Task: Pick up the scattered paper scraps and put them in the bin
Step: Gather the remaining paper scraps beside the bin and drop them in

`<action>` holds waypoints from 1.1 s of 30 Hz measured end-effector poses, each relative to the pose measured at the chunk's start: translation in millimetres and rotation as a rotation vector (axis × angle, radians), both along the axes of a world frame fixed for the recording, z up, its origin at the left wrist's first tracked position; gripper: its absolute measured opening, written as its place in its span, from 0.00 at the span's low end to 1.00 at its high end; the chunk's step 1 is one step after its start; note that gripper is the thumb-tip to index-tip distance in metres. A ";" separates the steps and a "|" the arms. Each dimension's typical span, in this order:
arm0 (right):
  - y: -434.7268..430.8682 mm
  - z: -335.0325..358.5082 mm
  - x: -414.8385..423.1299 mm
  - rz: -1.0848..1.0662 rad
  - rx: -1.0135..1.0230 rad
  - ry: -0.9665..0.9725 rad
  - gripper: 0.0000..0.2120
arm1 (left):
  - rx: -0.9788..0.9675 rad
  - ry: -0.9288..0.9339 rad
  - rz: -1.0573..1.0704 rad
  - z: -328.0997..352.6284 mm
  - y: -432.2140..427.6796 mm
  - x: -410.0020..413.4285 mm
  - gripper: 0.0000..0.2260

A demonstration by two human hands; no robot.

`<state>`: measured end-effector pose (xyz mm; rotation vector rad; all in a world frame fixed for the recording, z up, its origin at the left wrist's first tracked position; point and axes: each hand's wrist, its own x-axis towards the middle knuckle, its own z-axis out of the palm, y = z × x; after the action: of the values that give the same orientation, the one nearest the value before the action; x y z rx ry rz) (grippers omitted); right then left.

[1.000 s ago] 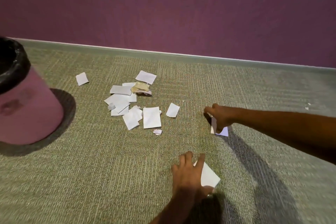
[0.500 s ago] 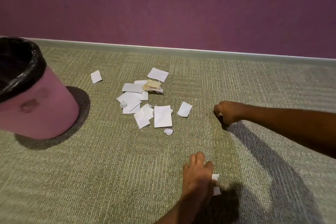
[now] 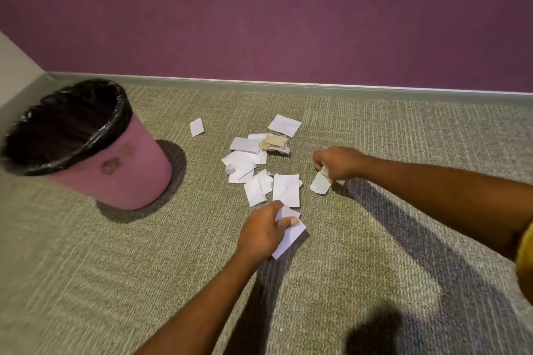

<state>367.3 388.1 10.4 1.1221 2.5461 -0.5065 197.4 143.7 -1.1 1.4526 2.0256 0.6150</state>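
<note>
The floor before me is olive-green ribbed carpet [image 3: 375,239]. A pink bin [image 3: 121,176] with a black liner stands on it at my left. White paper scraps [image 3: 285,189] lie overlapping in a cluster, apart from the bin. One lone scrap [image 3: 197,127] lies between them. A crumpled beige scrap [image 3: 274,141] sits at the cluster's far side.

Open carpet [image 3: 202,239] lies between scraps [image 3: 259,164] and bin [image 3: 115,170].
</note>
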 end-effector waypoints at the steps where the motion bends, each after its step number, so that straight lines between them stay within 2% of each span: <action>1: 1.9 0.5 -1.4 0.012 -0.032 0.005 0.21 | 0.001 -0.019 0.030 -1.3 0.9 -7.4 0.17; 3: 3.8 0.1 -4.0 0.030 -0.095 0.017 0.30 | -0.004 -0.019 0.085 -0.2 1.0 -18.8 0.17; 5: 3.9 -3.2 -7.7 0.036 -0.154 0.019 0.34 | -0.036 -0.001 0.131 -2.0 1.1 -30.8 0.18; 8: -0.3 -13.4 -10.3 0.086 -0.138 -0.035 0.36 | -0.080 0.006 0.192 -10.5 3.4 -50.4 0.19; 10: -6.7 -19.5 -10.8 0.109 -0.068 -0.061 0.33 | -0.111 0.002 0.202 -14.7 5.7 -59.0 0.17; 13: -9.6 -26.3 -10.2 0.112 0.060 -0.024 0.27 | -0.189 0.055 0.082 -15.1 15.9 -67.0 0.19; 15: -10.4 -30.0 -7.6 0.093 0.104 0.015 0.27 | -0.284 0.117 -0.065 -8.0 29.0 -70.1 0.22; 19: -15.2 -37.0 5.8 0.060 0.046 0.053 0.24 | -0.479 0.250 -0.326 16.1 58.2 -62.4 0.19; 22: -19.3 -25.8 16.9 0.099 -0.078 0.054 0.19 | -0.484 0.285 -0.391 33.0 70.6 -54.5 0.15; 25: -34.2 -12.6 13.7 0.145 -0.183 0.139 0.22 | -0.487 0.355 -0.464 50.2 75.9 -57.5 0.12; 28: -60.8 -5.1 -4.6 0.248 -0.280 0.180 0.26 | -0.486 0.431 -0.509 78.1 72.5 -70.5 0.16; 30: -77.3 -8.1 -17.7 0.314 -0.266 0.158 0.28 | -0.483 0.468 -0.526 101.9 66.0 -83.9 0.16; 33: -91.6 -18.2 -30.7 0.382 -0.119 0.073 0.29 | -0.470 0.518 -0.563 144.3 49.6 -109.2 0.14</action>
<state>336.6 296.5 -7.8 0.5650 2.6609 -0.5957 88.2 193.2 143.2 1.8722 1.7876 -0.4844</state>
